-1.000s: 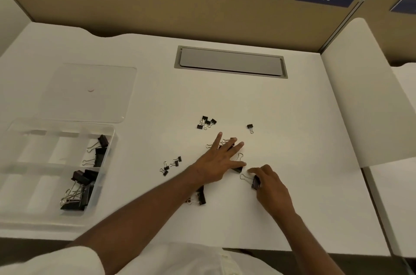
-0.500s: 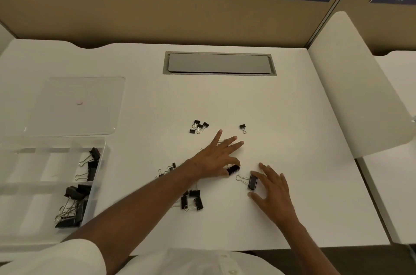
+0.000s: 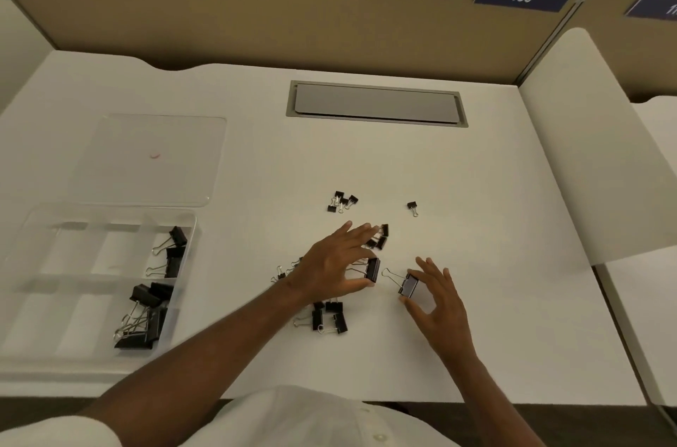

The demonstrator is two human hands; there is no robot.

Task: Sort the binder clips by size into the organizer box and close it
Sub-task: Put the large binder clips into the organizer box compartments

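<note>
A clear organizer box [image 3: 44, 303] sits at the desk's left edge, with larger black binder clips [image 3: 146, 318] in its near right compartment and others [image 3: 172, 252] in the far right one. Its clear lid [image 3: 146, 161] lies flat behind it. My left hand [image 3: 337, 263] pinches a medium black binder clip [image 3: 373, 269] between thumb and fingers. My right hand [image 3: 436, 300] is spread, thumb and index finger on either side of another medium clip [image 3: 408, 286] lying on the desk. Loose clips lie in groups: small ones [image 3: 342, 203], a single one [image 3: 413, 206], and a near group [image 3: 329, 316].
A grey cable hatch [image 3: 377, 104] is set into the desk behind the clips. A white side divider [image 3: 586, 153] rises on the right and a tan partition [image 3: 256, 7] stands at the back. More small clips [image 3: 280, 274] lie beside my left wrist.
My right hand let go of its clip and spread open, and now brackets it again. My left thumb has drawn a medium clip in and tipped it upright.
</note>
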